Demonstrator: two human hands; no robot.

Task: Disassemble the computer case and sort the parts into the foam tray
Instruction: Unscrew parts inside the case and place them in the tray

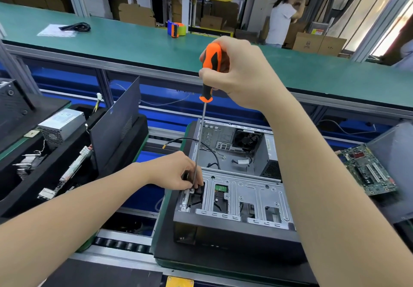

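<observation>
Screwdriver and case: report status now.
Right hand grips screwdriver handle, shaft near upright. Left hand pinches shaft low, at case bracket. Tip hidden under that hand. Black cable loops close behind shaft.

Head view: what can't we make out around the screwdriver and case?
Tip of the long orange-and-black screwdriver and what it engages: head view, hidden behind the left hand.
Open grey metal computer case, right edge: covered by the right forearm.
Black foam tray: cut off by the left edge.

Orange-black screwdriver (211,72); foam tray (138,139) seemingly black
</observation>
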